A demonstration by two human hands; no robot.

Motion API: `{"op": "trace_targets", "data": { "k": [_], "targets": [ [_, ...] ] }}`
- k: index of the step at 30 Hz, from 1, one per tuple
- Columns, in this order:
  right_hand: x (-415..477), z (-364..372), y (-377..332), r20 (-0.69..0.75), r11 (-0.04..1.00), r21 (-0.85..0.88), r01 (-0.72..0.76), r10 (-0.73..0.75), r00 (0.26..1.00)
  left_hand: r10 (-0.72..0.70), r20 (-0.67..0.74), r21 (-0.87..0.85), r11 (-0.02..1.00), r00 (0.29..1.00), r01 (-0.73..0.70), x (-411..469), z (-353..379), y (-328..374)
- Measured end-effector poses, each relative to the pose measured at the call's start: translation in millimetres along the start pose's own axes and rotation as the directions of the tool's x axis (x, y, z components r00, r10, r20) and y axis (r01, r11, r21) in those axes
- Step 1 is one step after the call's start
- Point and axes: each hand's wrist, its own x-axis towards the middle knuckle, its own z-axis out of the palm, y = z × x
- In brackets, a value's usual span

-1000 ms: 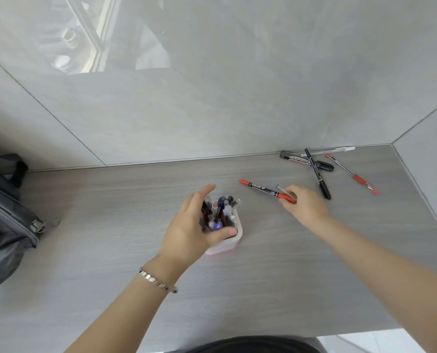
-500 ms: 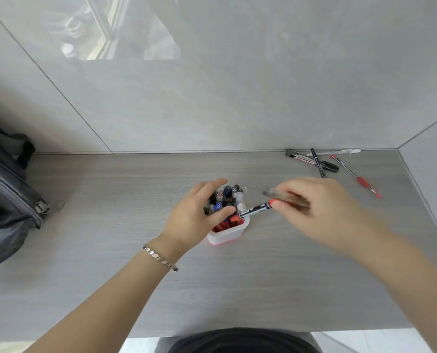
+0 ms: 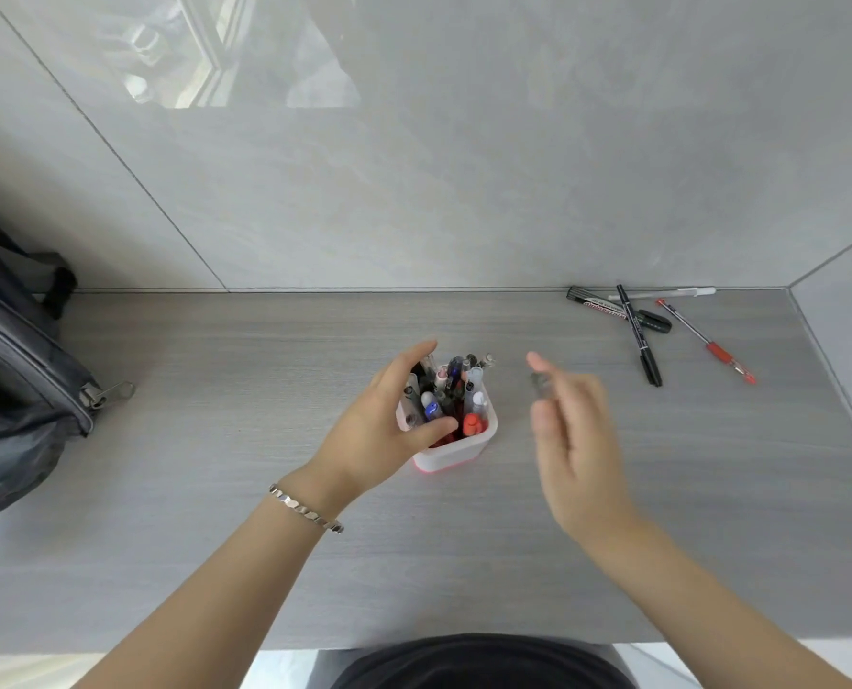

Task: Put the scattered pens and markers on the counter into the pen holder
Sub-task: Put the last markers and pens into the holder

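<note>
Your right hand point(image 3: 570, 440) has dropped the red pen into the pen holder point(image 3: 456, 452) your left hand point(image 3: 389, 430) grips; something small is blurred between its fingers, four pens point(image 3: 657, 323) wait far right.

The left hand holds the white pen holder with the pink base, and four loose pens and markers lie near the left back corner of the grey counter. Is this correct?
Not quite. In the head view the four loose pens and markers lie near the right back corner of the grey counter, not the left. The left hand does hold the white pen holder with the pink base.
</note>
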Motion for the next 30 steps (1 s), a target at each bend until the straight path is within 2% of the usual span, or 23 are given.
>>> {"op": "trace_targets", "data": {
  "k": [2,5,7,9,12,15,18,20,21,23,25,27,30],
  "targets": [
    [9,-13,-8,-0.14,0.966,0.239,-0.095,0.131,0.981,-0.002,-0.009,0.007,1.0,1.0,0.002,1,1,1],
    [21,-23,-23,-0.175,0.8,0.589,-0.113,0.263,0.949,0.004,-0.008,0.009,1.0,1.0,-0.004,2,2,0],
    [23,-20,-33,-0.167,0.694,0.716,-0.078,0.279,0.946,-0.002,-0.004,0.007,1.0,1.0,0.002,1,2,0],
    [24,-10,-38,-0.198,0.659,0.752,-0.008,0.237,0.951,-0.003,-0.004,0.008,1.0,1.0,0.003,1,2,0],
    [24,11,-35,-0.258,0.673,0.736,0.073,0.179,0.949,-0.001,-0.009,0.003,1.0,1.0,0.001,1,3,1],
    [23,27,-27,-0.302,0.674,0.736,0.073,0.23,0.925,0.001,-0.024,0.012,1.0,1.0,-0.001,1,4,3],
    [18,36,-18,-0.312,0.728,0.684,0.048,0.232,0.921,-0.011,-0.005,0.002,1.0,1.0,0.011,0,2,3],
    [12,38,-10,-0.247,0.785,0.619,-0.009,0.205,0.947,-0.016,0.052,0.021,1.0,0.999,0.015,-2,-1,4],
    [9,40,-5,-0.205,0.847,0.53,-0.032,0.165,0.965,-0.012,0.077,0.055,0.998,0.997,0.008,-2,-1,4],
    [0,42,9,-0.152,0.974,0.226,-0.001,0.036,0.988,-0.01,0.064,0.139,0.99,0.998,0.001,-2,2,7],
    [-9,40,19,-0.078,0.999,0.019,0.039,-0.038,0.996,-0.006,-0.004,0.163,0.987,1.0,0.007,-2,7,8],
    [-13,30,21,0.028,0.998,-0.019,0.058,-0.057,0.998,0.003,-0.046,0.133,0.991,0.999,0.003,-2,12,6],
    [5,0,28,0.159,0.999,0.013,0.041,-0.043,0.986,-0.02,-0.08,0.099,0.995,0.997,0.028,-1,17,4]
  ]
}}
